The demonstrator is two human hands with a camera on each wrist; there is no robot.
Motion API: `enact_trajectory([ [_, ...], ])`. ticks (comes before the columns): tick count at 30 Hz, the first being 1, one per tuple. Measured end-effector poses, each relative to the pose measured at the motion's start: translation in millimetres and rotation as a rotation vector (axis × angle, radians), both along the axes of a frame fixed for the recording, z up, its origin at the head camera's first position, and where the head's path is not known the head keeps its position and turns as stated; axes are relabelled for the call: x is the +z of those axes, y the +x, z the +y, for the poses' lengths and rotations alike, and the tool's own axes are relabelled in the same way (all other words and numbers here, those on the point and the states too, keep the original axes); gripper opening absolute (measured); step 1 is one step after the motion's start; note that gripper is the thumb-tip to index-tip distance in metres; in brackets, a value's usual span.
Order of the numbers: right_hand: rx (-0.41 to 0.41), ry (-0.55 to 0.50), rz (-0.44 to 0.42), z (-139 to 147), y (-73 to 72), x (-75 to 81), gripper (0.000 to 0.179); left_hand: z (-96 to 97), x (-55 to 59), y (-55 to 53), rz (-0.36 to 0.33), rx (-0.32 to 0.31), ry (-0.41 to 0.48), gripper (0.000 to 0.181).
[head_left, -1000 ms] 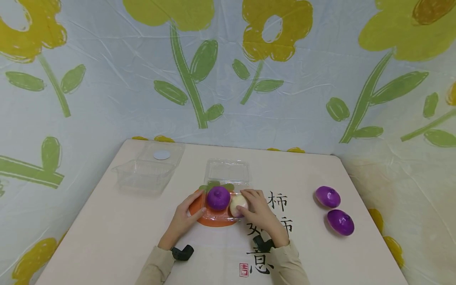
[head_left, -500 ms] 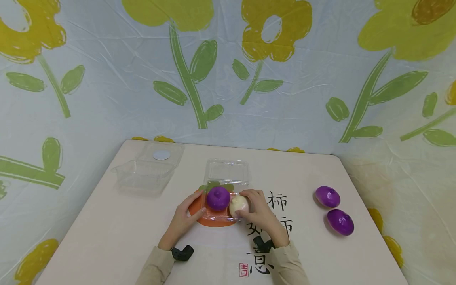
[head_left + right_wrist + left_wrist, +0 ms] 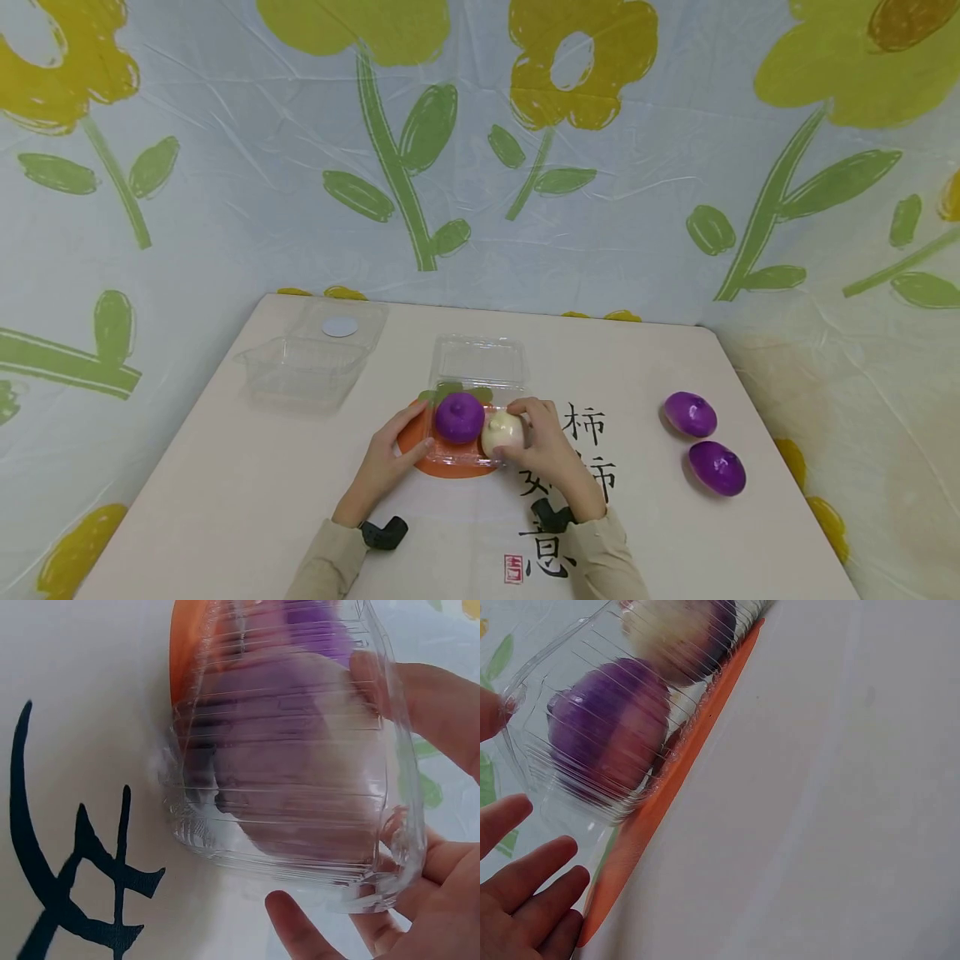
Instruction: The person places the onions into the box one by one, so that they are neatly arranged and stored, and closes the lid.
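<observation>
A hinged clear plastic container [image 3: 480, 459] stands open on the orange persimmon print. On its left side sits a purple onion [image 3: 460, 417]; beside it, to the right, is a pale onion [image 3: 502, 432], partly purple in the left wrist view. With thumb and forefinger, my right hand [image 3: 547, 442] holds the pale onion inside the container; other fingers [image 3: 296, 922] lie outside the plastic wall. My left hand [image 3: 390, 454] steadies the container's left side, its thumb [image 3: 489, 714] at the rim and the other fingers loosely extended.
A larger clear container [image 3: 303, 375] stands open at the back left, a white round sticker [image 3: 341, 326] on its lid. At the right lie two purple onions, one farther back [image 3: 690, 414] and one nearer [image 3: 717, 468]. Black characters [image 3: 583, 425] mark the tablecloth.
The pale onion has turned a little in the container, its knobbed top now facing up. My right thumb has slid lower on it. The left hand stays put.
</observation>
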State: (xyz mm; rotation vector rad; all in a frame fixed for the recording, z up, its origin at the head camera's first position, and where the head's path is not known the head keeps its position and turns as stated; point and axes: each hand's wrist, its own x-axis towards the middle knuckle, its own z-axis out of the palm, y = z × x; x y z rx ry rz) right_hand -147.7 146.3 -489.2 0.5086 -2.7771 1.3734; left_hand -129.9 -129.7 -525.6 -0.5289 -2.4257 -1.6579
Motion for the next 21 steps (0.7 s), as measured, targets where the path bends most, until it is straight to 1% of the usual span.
enact_trajectory([
  [2, -0.003, -0.017, -0.007, 0.0, -0.2, -0.1, 0.056, 0.0, 0.6, -0.2, -0.005, 0.000, 0.001, 0.057],
  [5, -0.027, -0.040, -0.016, 0.8, -1.0, -2.9, 0.057, 0.0, 1.5, 0.3, -0.011, 0.001, 0.003, 0.057],
  [8, -0.070, -0.108, -0.004, 3.4, -3.0, -8.8, 0.053, -0.1, 2.1, 0.7, -0.012, 0.003, 0.005, 0.057],
  [9, -0.082, -0.155, 0.009, 4.6, -4.5, -11.6, 0.050, -0.1, 2.2, 0.7, -0.010, 0.003, 0.007, 0.057],
  [11, -0.097, -0.289, 0.033, 7.4, -7.5, -16.8, 0.042, -0.2, 2.0, 0.5, -0.006, 0.001, 0.013, 0.056],
  [14, -0.132, -0.547, 0.029, 11.7, -12.2, -23.8, 0.036, -0.4, 1.0, 0.3, 0.010, -0.004, 0.015, 0.056],
  [16, -0.165, -0.689, -0.014, 14.6, -14.4, -27.9, 0.039, -0.5, 0.8, 0.2, 0.013, -0.005, 0.010, 0.056],
  [18, -0.195, -0.795, -0.084, 17.1, -16.5, -32.0, 0.047, -0.6, 1.2, 0.4, 0.017, -0.005, 0.007, 0.056],
  [20, -0.189, -0.868, -0.171, 19.5, -18.3, -36.1, 0.055, -0.8, 2.2, 0.6, 0.020, -0.006, 0.008, 0.056],
  [21, -0.166, -0.907, -0.215, 20.7, -19.2, -38.1, 0.059, -1.0, 2.7, 0.8, 0.016, -0.006, 0.009, 0.056],
])
